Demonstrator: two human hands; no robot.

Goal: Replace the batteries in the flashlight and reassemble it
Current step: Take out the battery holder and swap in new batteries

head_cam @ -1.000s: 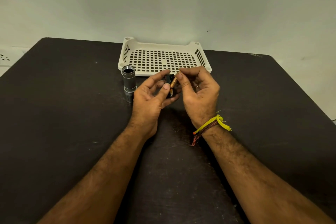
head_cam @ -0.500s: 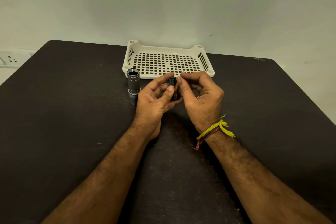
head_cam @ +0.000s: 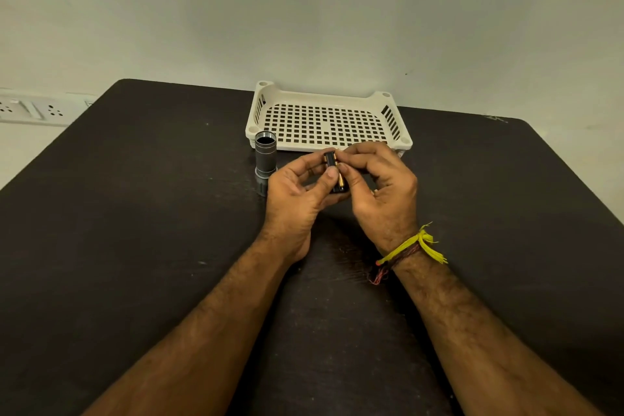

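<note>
Centre of the frame: both hands meet above the dark table (head_cam: 135,246). The left hand (head_cam: 297,199) pinches a small black battery holder (head_cam: 332,176) between thumb and fingers. The right hand (head_cam: 381,189) closes its fingertips on a gold-coloured battery (head_cam: 341,179) lying along the holder's right side. Just left of the hands, the grey flashlight body (head_cam: 265,157) stands upright, open end up. Behind it sits 1 perforated cream tray (head_cam: 324,145).

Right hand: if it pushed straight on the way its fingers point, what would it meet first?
The right hand points leftward at the black battery holder it already touches; beyond that, the left hand. Depth is hard to judge.
</note>
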